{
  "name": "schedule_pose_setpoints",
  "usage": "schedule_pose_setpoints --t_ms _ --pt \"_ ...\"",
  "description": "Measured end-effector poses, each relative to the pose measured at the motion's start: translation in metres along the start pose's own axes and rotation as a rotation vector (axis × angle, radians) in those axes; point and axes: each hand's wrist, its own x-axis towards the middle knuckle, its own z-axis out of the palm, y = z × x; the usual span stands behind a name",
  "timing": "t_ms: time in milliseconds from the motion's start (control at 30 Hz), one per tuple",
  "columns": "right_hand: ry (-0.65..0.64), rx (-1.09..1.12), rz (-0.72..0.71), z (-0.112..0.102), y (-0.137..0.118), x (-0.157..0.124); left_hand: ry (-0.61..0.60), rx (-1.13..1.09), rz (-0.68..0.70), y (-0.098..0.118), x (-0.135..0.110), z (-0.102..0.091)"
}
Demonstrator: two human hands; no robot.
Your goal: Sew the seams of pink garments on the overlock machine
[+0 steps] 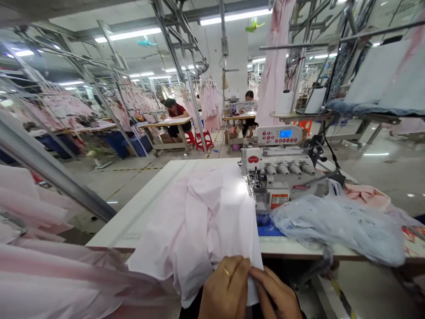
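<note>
Pale pink fabric [199, 212] lies in loose folds over the white table and hangs past its front edge. Its right side runs up to the needle area of a white overlock sewing machine [279, 161], where a lamp lights the cloth. My left hand [227, 283], with a ring on one finger, is closed on the fabric's near right edge. Right beside it, my right hand [274, 290] pinches the same edge, fingers bent. The two hands touch or nearly touch at the fingertips. The cloth between the fingers is partly hidden.
A clear plastic bag [341, 223] covers the table right of the machine, with peach fabric [367, 197] behind it. More pink fabric [49, 274] hangs at the left near a slanted metal pole [56, 164]. Thread cones [315, 99] stand behind the machine. Two people sit at tables farther back.
</note>
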Motion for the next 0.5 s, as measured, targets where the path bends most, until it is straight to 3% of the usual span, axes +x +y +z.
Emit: schedule_pose_setpoints --t_ms 33,100,167,267,500 --pt "0.010 0.065 0.080 -0.001 -0.004 -0.002 0.023 0.076 0.162 0.005 -0.005 0.000" --pt "0.013 0.237 0.246 -0.004 -0.011 -0.004 0.014 0.161 0.341 0.009 -0.012 0.001" --pt "-0.033 0.424 0.394 -0.010 -0.019 -0.004 -0.067 0.167 0.379 0.009 -0.015 0.000" --pt "-0.118 0.565 0.507 -0.019 -0.028 -0.002 -0.158 0.162 0.379 0.007 -0.013 -0.004" --pt "-0.151 0.464 0.575 -0.034 -0.027 -0.010 -0.190 0.055 0.431 0.012 -0.008 -0.012"
